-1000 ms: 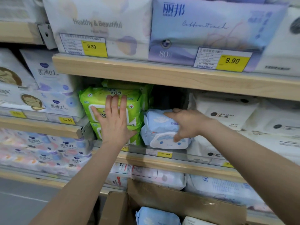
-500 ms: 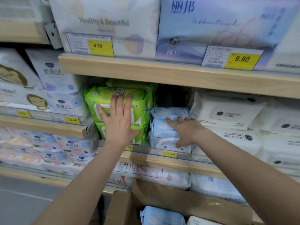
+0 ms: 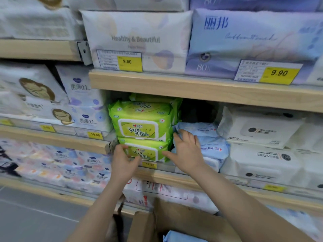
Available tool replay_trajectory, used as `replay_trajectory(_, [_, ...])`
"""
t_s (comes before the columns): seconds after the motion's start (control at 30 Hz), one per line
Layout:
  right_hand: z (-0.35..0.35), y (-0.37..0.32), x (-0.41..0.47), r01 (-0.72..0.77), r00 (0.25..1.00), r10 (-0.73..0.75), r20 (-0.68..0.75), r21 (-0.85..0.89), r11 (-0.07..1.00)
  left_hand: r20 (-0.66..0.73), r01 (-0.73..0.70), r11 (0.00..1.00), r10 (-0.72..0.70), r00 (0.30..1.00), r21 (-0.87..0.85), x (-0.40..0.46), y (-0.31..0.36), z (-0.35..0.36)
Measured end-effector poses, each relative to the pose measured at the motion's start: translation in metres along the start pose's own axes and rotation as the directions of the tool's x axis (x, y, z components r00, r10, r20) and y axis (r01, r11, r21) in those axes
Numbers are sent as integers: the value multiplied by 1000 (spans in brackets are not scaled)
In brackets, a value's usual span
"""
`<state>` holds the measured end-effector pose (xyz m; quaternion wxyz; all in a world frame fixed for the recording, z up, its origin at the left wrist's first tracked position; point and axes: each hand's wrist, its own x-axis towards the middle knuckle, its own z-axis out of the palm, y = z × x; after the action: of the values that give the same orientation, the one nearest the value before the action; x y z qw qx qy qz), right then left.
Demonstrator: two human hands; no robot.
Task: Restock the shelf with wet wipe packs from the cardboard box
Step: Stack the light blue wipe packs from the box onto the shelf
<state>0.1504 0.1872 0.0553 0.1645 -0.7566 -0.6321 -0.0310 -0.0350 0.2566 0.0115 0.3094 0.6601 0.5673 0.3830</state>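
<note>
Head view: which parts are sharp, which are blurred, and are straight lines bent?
Head view: the green packs and the 9.90 tag read sharply; the far-left packs are smeared; the shelf edge slants from wide-angle distortion; lighting is soft, without glare.

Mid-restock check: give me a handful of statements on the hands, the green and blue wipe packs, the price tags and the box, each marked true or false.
1. The left hand is at the lower green wipe pack of a stack of two. True.
2. The right hand rests on the white packs. False: it lies between the green stack and the light blue wipe packs, against the blue ones.
3. The yellow tag under the "Healthy & Beautiful" pack reads 9.90. False: it reads 9.80.
4. A light blue pack is visible in the cardboard box. True.
5. The blue packs fill their slot to the upper shelf. False: a dark gap shows above them.
</note>
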Motion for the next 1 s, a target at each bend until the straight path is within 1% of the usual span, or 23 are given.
replay_trajectory(0.03, [2, -2, 6, -17, 1000, 17, 7, 6, 1000, 16, 31, 999, -30, 999, -36, 5, -2, 1])
replay_trajectory(0.1, [4, -5, 16, -51, 998, 50, 26, 33, 998, 9, 40, 998, -40, 999, -47, 12, -5, 3])
replay_trajectory(0.23, [7, -7, 30, -103, 993, 107, -43, 99, 990, -66, -24, 1000, 24, 998, -6, 8, 1, 8])
replay_trajectory(0.3, [8, -6, 33, -124, 991, 129, -39, 124, 985, -86, -26, 1000, 27, 996, 11, 3, 9, 10])
replay_trajectory(0.33, [7, -5, 33, -114, 992, 119, -33, 125, 985, -86, -30, 999, 33, 996, 33, 0, 11, 11])
replay_trajectory(0.4, [3, 2, 30, -33, 999, 34, -7, 110, 993, -74, -45, 997, 50, 996, 66, -5, 12, 9])
replay_trajectory(0.47, [-6, 23, 22, 59, 993, -65, 94, 68, 996, -66, -49, 998, 52, 996, 45, -6, 13, 8])
replay_trajectory(0.53, [-14, 49, 10, 106, 981, -113, 159, 48, 993, -39, -66, 998, 67, 997, 10, -7, 12, 8])
replay_trajectory(0.6, [-16, 64, -1, 99, 986, -105, 126, 56, 994, -19, -93, 996, 93, 995, 1, -11, 13, 12])
replay_trajectory(0.73, [-5, 49, -1, 19, 998, -13, 66, -97, 995, -27, -78, 997, 79, 997, 25, -12, 13, 14])
replay_trajectory(0.83, [-10, 40, 2, -20, 997, 27, 77, -90, 996, 6, -82, 996, 82, 997, 16, -11, 10, 10])
replay_trajectory(0.9, [-11, 32, 2, 12, 999, -10, 33, -71, 997, 22, -88, 996, 88, 996, 11, -11, 10, 8])
replay_trajectory(0.97, [-5, 17, 2, 74, 997, -74, -36, -18, 997, 20, -95, 995, 95, 995, 13, -11, 10, 7])
replay_trajectory(1.0, [-1, 11, 3, 79, 996, -78, -53, 15, 997, 22, -97, 995, 97, 995, 19, -11, 10, 6])
